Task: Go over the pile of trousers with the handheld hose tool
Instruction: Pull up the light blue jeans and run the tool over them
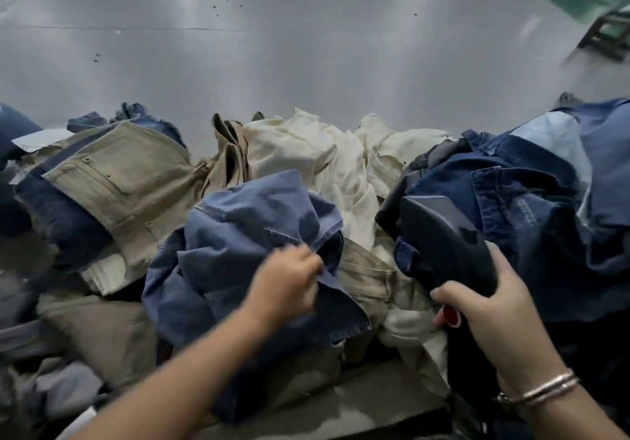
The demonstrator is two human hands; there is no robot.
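Sprawling across the whole width of the table [358, 409], the pile [306, 173] of trousers reaches from its left end to its right end, with only a bare strip of the near edge showing below the hands. The heap looks loose so that each garment can be turned up to the tool in turn — that is my reading.

Dark jeans [531, 207] bank up at the right end, khaki trousers [116, 180] lie toward the left end, and cream trousers [324, 156] sit at the far edge in the middle. Blue trousers [245, 235] lie on top near the middle front.

The left hand [289, 282] pinches a fold of the blue trousers, probably lifting the cloth clear for the next pass. The right hand [484, 313] is wrapped round the handle of the hose tool [439, 238], whose dark head points away from the person and rests against the jeans — just right of the blue pair. A red part, perhaps a trigger, shows under the fingers.

No hose is visible; where it runs I cannot tell. The tool's mouth is hidden against the cloth. The left hand's fingertips are blurred, and the pile's lower layers are buried.
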